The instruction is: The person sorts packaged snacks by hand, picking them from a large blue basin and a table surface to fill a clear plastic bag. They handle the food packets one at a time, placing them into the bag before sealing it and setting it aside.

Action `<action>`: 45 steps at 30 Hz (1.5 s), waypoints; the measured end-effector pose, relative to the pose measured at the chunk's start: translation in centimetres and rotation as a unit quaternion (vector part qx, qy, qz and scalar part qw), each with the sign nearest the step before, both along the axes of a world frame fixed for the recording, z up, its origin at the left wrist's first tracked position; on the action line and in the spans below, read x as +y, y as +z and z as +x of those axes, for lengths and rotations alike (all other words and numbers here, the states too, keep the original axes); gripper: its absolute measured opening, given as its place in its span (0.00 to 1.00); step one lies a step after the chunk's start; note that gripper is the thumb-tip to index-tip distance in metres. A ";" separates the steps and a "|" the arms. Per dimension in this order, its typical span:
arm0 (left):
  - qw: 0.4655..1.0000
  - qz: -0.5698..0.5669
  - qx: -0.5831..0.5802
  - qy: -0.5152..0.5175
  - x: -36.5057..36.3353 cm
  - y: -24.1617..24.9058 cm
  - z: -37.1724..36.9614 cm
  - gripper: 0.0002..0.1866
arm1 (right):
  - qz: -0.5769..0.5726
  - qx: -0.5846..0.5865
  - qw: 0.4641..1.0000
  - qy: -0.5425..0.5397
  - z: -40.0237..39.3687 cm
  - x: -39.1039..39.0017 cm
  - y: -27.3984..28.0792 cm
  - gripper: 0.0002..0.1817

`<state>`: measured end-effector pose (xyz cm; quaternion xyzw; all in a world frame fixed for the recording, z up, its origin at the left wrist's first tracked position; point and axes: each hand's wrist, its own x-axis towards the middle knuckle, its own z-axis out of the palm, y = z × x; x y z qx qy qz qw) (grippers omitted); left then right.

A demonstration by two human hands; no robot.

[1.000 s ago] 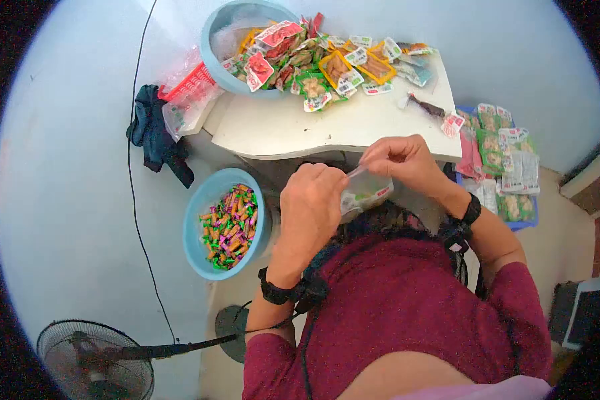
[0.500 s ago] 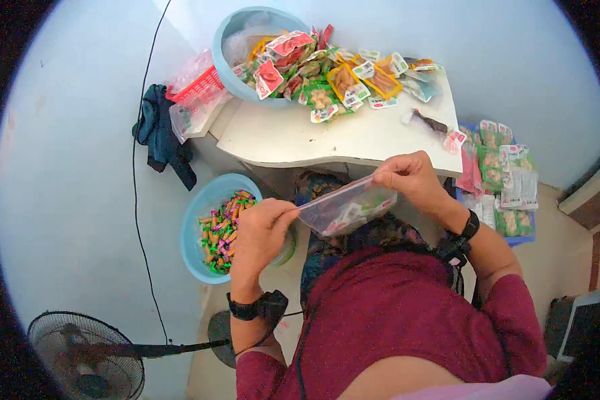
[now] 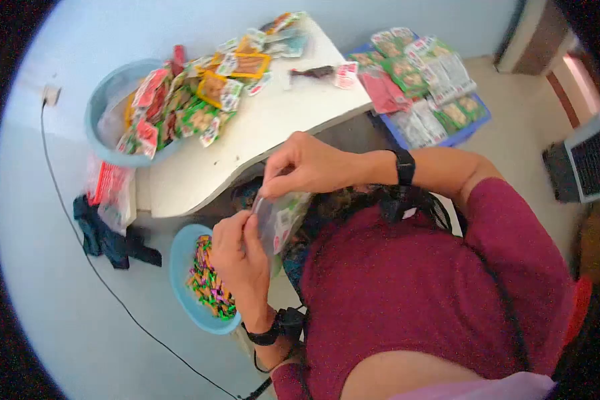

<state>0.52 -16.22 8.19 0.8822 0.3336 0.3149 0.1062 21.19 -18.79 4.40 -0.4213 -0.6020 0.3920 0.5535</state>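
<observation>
Between my two hands, over my lap, hangs a clear plastic bag [image 3: 283,223] with a few small printed packets inside. My left hand [image 3: 239,257] pinches the bag's top edge at its near corner. Farther up the same edge, my right hand [image 3: 303,167] grips with thumb and fingers. The hands are close together, and the bag's lower part overlaps my dark patterned trousers in this view. Just left of my left hand is a blue basin [image 3: 178,267] of small candies [image 3: 210,280] in bright wrappers.
On the white table [image 3: 200,180] are a larger blue basin [image 3: 100,143] heaped with snack packets [image 3: 200,117] and a dark-coloured packet [image 3: 313,71]. A blue crate [image 3: 480,120] of packets stands right of it. Dark cloth [image 3: 107,237] hangs at left, and a cable [image 3: 117,297] runs down the wall.
My view has turned to the right, so the table and basins sit farther left. My hands have come closer together along the bag's edge, and the bag is less stretched.
</observation>
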 end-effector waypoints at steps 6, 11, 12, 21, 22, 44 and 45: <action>1.000 0.005 -0.012 0.014 -0.4 0.1 -0.2 0.04 | -0.021 0.066 0.996 0.047 0.8 -0.3 0.5 0.08; 1.000 -0.005 -0.004 0.007 -0.3 0.3 -0.6 0.05 | 0.021 0.053 0.990 0.126 1.8 0.5 -1.0 0.16; 1.000 -0.003 0.004 0.001 -0.4 0.5 -0.5 0.05 | 0.069 -0.007 0.988 0.137 1.8 1.0 -2.4 0.17; 0.992 -0.125 -0.019 0.012 3.5 -0.8 -0.6 0.07 | 0.004 -0.240 0.928 0.286 2.0 2.9 -7.5 0.18; 0.985 -0.171 -0.030 0.013 4.6 -1.7 -0.7 0.07 | -0.003 -0.240 0.927 0.289 2.0 2.9 -7.6 0.18; 0.719 -0.666 -0.187 -0.063 7.9 -14.6 -1.8 0.03 | 0.016 -0.245 0.937 0.249 2.4 3.9 -10.9 0.24; 0.725 -0.662 -0.179 -0.060 8.0 -14.9 -2.0 0.04 | 0.000 -0.217 0.949 0.229 2.2 3.6 -10.7 0.21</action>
